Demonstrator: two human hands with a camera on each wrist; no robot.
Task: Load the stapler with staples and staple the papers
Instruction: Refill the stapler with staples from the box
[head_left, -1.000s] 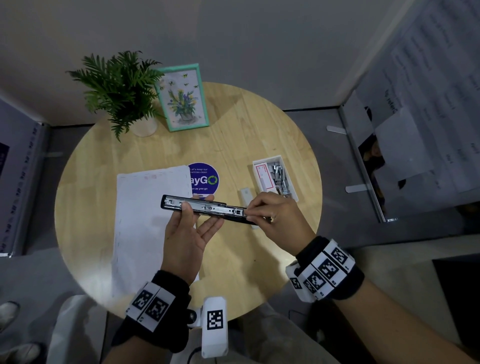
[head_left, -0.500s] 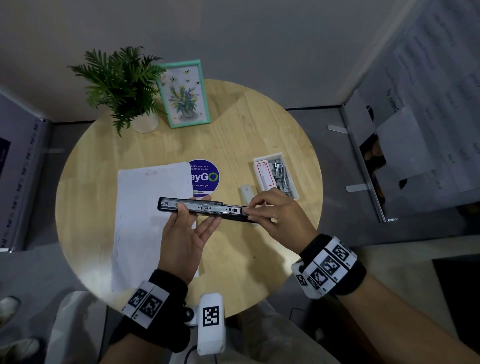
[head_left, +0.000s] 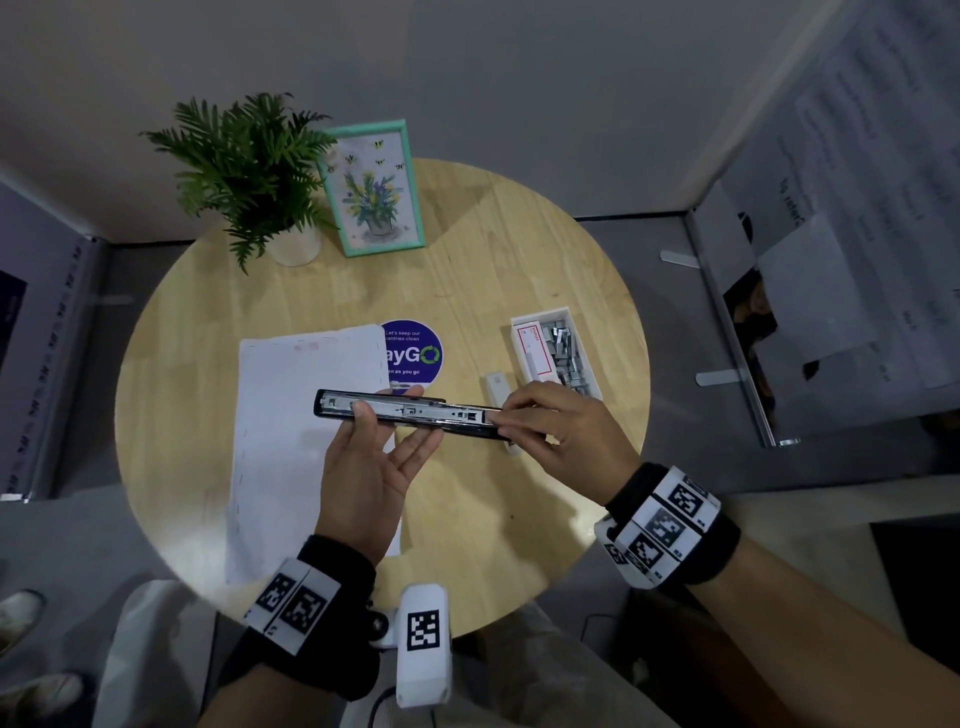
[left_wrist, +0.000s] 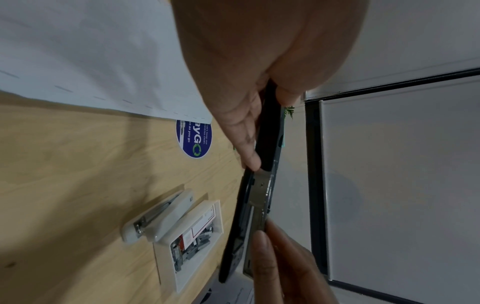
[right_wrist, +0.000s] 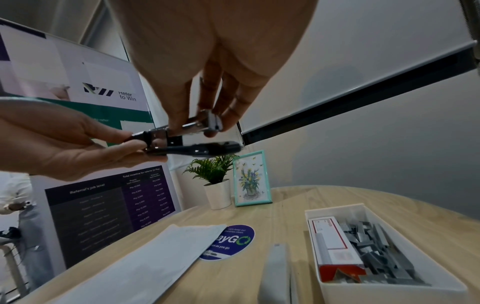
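A long black stapler (head_left: 410, 413) is held level above the round wooden table (head_left: 519, 270), its metal staple channel facing up. My left hand (head_left: 387, 402) grips its middle, thumb on the near edge and fingers behind. My right hand (head_left: 498, 415) pinches the stapler's right end; in the right wrist view its fingertips (right_wrist: 176, 123) hold the silver magazine end (right_wrist: 205, 123), raised a little off the black base (right_wrist: 202, 149). The white papers (head_left: 291, 441) lie flat below the left hand. Loose grey staples (head_left: 569, 353) fill a white tray (head_left: 540, 314) to the right.
A small white stapler (head_left: 496, 387) lies beside the tray, partly under the right hand. A blue round sticker (head_left: 415, 353) is at the table's centre. At the far edge stand a potted plant (head_left: 249, 171) and a teal picture frame (head_left: 374, 187). Banners flank the table.
The stapler has drifted slightly to the left with both hands keeping the same hold on it. Nothing on the table has moved.
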